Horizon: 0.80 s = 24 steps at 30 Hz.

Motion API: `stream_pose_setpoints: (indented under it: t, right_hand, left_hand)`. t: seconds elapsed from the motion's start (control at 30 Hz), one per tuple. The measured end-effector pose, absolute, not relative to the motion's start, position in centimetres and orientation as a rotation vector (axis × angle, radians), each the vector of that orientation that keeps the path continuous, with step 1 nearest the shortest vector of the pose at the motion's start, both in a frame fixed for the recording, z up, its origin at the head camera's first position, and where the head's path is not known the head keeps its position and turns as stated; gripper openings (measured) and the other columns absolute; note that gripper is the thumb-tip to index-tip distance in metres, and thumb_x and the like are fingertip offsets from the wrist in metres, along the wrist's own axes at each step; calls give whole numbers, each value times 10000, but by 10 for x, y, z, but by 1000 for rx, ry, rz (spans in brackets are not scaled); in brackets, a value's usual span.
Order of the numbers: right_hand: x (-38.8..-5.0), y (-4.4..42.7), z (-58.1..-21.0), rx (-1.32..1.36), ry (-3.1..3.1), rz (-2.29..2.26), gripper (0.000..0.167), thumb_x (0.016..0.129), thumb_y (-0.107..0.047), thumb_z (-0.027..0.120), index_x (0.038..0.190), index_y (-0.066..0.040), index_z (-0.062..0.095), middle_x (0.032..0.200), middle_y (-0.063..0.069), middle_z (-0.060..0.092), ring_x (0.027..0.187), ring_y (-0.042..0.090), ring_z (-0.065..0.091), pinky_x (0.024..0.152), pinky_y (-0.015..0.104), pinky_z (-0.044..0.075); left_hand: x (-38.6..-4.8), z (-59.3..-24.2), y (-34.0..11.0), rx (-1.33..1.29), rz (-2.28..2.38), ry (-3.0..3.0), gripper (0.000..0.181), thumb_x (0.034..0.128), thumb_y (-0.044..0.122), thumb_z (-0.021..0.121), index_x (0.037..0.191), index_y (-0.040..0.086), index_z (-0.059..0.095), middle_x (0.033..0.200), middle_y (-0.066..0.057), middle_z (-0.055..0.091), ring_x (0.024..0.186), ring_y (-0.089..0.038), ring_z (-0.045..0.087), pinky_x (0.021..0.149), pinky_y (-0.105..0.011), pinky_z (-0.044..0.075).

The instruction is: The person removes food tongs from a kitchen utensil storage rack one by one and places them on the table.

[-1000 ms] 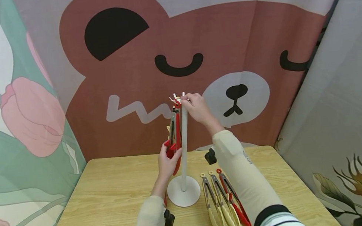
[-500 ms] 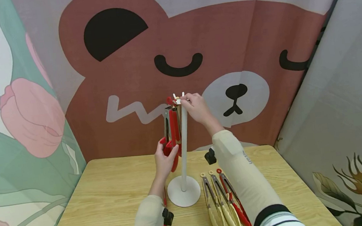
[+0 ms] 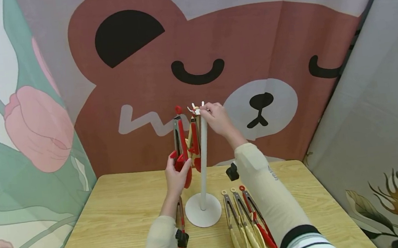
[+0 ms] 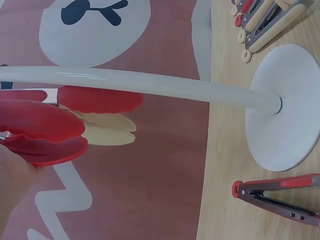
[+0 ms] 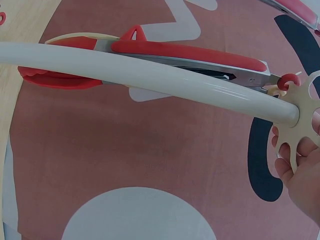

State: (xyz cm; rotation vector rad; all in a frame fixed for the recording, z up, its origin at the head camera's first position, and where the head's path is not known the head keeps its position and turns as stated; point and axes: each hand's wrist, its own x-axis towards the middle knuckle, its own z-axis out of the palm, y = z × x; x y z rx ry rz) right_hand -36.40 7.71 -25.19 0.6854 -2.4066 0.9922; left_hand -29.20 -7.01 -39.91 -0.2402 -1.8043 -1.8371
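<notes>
My left hand [image 3: 177, 178] grips red-handled tongs [image 3: 182, 138] by their lower part, upright and a little left of a white stand [image 3: 204, 156]. Their red ring is apart from the stand's hooks, and their red tips show in the left wrist view. At the top, my right hand [image 3: 218, 117] pinches the edge of the hooked holder [image 5: 287, 135]. Other red tongs [image 5: 190, 54] hang there by a red ring. Cream tongs [image 4: 107, 131] hang behind them, partly hidden.
On the wooden table [image 3: 120, 206], two cream tongs [image 3: 247, 225] and one red pair [image 3: 259, 219] lie right of the stand's round base [image 3: 204, 217]. Another red pair [image 4: 270, 195] lies left of it, partly under my left forearm. A bear-print curtain [image 3: 135, 86] hangs behind.
My left hand has moved left with the red tongs, and their ring has come away from the hooks. The hanging tongs now show separately. My right hand has stayed on the holder.
</notes>
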Motion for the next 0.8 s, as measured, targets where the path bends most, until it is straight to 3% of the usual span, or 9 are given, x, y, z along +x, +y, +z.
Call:
stream_pose_setpoints:
  t: [0.17,0.43,0.63,0.8]
  right_hand:
    - [-363,77,-251,672,-2419,1011,306,903,-251,432,974,-7,602,1063,144,550,1030,252,431,799,379,420]
    - [-362,77,-251,681,-2420,1020,299,907,-249,432,972,-11,601,1063,138,550,1037,246,425,794,376,420]
    - [-362,77,-251,683,-2427,1028,309,911,-249,430,995,-7,603,1075,141,545,1038,249,426,804,378,422]
    - [-362,77,-252,685,-2423,1023,301,912,-242,433,980,-6,607,1071,139,554,1035,248,430,796,379,420]
  left_hand:
    - [-302,-414,-75,-181,-1860,-1829,541,816,127,650,1272,-23,402,1031,-169,573,890,-246,543,779,-345,468]
    - [-277,-400,-75,-150,-1858,-1806,482,810,14,621,1225,-98,403,1004,-239,553,879,-316,520,772,-346,454]
    - [-270,-404,-77,-140,-1822,-1822,475,809,21,626,1217,-98,416,975,-230,559,850,-301,521,735,-288,450]
    - [-269,-413,-79,-126,-1795,-1816,468,800,29,640,1200,-99,436,966,-227,570,844,-300,534,739,-327,461]
